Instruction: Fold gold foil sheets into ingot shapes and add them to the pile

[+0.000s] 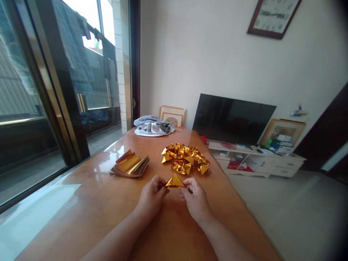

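A folded piece of gold foil paper (175,181), roughly triangular with its peak upward, is held just above the table between my two hands. My left hand (153,195) pinches its left corner, and my right hand (195,198) pinches the right corner. Just beyond them lies a heap of folded gold foil pieces (187,159), shiny and pointed. To the left rests a stack of gold foil sheets (130,165), its top sheet curled and its edges brownish.
The wooden table (108,214) runs away from me, its right edge dropping to a tiled floor. Bundled grey cloth (153,127) lies at the far end, near framed pictures (174,115). A television (232,119) stands on a white cabinet (282,163) to the right; a glass door (32,90) is at left.
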`<state>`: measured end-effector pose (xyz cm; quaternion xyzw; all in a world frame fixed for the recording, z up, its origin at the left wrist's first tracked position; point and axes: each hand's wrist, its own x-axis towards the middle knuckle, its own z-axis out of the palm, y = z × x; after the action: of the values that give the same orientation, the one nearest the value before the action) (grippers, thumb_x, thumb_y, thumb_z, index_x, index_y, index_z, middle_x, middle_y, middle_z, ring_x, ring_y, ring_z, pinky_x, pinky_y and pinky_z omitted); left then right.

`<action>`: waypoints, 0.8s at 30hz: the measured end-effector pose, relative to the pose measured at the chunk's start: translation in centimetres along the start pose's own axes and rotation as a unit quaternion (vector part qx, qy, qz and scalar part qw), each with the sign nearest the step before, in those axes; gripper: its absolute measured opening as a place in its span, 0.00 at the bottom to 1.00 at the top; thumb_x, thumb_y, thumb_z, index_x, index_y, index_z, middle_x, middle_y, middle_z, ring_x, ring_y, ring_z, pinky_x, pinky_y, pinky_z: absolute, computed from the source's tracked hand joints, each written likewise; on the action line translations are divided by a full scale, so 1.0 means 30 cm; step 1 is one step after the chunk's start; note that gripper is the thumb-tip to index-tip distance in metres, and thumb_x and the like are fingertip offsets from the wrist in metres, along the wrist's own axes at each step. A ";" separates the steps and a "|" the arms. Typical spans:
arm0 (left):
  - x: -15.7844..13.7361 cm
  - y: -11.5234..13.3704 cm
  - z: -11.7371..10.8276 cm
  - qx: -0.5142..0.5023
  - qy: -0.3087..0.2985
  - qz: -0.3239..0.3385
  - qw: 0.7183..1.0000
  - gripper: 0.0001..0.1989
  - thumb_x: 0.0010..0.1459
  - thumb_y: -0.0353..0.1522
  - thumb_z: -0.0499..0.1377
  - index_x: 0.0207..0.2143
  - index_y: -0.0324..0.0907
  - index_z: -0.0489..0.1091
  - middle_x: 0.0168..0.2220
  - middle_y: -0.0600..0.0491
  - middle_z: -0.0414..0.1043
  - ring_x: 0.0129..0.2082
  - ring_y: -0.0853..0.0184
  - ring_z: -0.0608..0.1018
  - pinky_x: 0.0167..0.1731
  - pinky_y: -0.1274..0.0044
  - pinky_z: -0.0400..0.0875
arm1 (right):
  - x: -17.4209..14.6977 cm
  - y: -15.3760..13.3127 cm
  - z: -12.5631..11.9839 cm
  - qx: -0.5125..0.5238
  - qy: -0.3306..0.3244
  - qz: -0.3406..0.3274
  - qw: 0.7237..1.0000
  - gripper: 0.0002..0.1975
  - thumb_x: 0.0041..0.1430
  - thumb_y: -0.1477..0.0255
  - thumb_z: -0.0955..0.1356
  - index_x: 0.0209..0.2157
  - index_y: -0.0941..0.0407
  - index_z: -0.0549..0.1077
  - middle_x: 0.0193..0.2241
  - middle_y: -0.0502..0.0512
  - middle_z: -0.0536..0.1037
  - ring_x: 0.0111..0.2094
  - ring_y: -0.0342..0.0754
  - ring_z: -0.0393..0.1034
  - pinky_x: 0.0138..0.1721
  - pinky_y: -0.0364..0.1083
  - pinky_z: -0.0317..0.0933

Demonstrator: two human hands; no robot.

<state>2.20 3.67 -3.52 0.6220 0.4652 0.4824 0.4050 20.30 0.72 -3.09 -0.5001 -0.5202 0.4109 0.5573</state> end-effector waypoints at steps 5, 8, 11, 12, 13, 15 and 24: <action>-0.001 0.003 -0.005 0.029 -0.006 -0.005 1.000 0.04 0.53 0.32 0.59 0.33 0.43 0.69 0.29 0.55 0.76 0.31 0.65 0.78 0.31 0.77 0.68 | 0.003 0.010 0.000 0.005 -0.002 -0.001 1.000 0.11 0.56 0.63 0.71 0.37 0.53 0.68 0.27 0.49 0.76 0.27 0.46 0.70 0.30 0.44 0.65; 0.000 0.000 -0.003 0.028 -0.006 -0.001 1.000 0.04 0.54 0.32 0.60 0.33 0.43 0.69 0.29 0.55 0.75 0.32 0.64 0.79 0.32 0.77 0.69 | 0.001 0.007 0.001 0.005 -0.001 0.003 1.000 0.11 0.57 0.64 0.70 0.37 0.53 0.68 0.27 0.49 0.76 0.27 0.46 0.70 0.30 0.44 0.66; 0.003 -0.009 0.001 0.003 0.003 0.008 1.000 0.05 0.55 0.33 0.60 0.34 0.44 0.67 0.30 0.56 0.75 0.32 0.65 0.79 0.32 0.77 0.69 | 0.000 0.001 0.003 0.006 0.006 0.006 1.000 0.11 0.57 0.63 0.70 0.38 0.53 0.68 0.27 0.49 0.76 0.27 0.47 0.71 0.30 0.45 0.67; 0.004 -0.013 0.002 -0.004 0.004 0.009 1.000 0.05 0.55 0.33 0.60 0.34 0.44 0.66 0.30 0.56 0.74 0.32 0.65 0.79 0.32 0.77 0.69 | 0.000 0.000 0.003 0.004 0.009 0.005 1.000 0.11 0.57 0.63 0.70 0.38 0.53 0.67 0.26 0.49 0.76 0.27 0.47 0.71 0.30 0.45 0.67; 0.004 -0.015 0.003 -0.007 0.004 0.009 1.000 0.05 0.55 0.33 0.60 0.34 0.44 0.66 0.30 0.57 0.74 0.32 0.65 0.80 0.32 0.77 0.69 | 0.000 0.000 0.003 0.002 0.011 0.005 1.000 0.11 0.57 0.63 0.70 0.38 0.53 0.67 0.26 0.49 0.76 0.27 0.47 0.71 0.30 0.45 0.67; 0.003 -0.019 0.002 -0.003 -0.001 0.005 1.000 0.05 0.55 0.33 0.59 0.33 0.44 0.65 0.29 0.57 0.74 0.32 0.65 0.79 0.32 0.77 0.69 | 0.000 0.000 0.002 0.000 0.011 0.004 1.000 0.11 0.57 0.64 0.70 0.37 0.53 0.67 0.25 0.48 0.75 0.26 0.47 0.71 0.30 0.45 0.67; 0.003 -0.007 0.000 -0.012 0.003 -0.008 1.000 0.05 0.53 0.34 0.60 0.32 0.44 0.66 0.27 0.57 0.74 0.30 0.66 0.79 0.30 0.78 0.68 | 0.000 0.001 0.000 0.006 0.013 0.002 1.000 0.11 0.57 0.64 0.70 0.37 0.53 0.66 0.26 0.49 0.76 0.27 0.47 0.71 0.31 0.46 0.68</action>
<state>2.17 3.82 -3.71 0.6119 0.4657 0.4861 0.4151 20.29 0.72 -3.10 -0.5029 -0.5091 0.4085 0.5666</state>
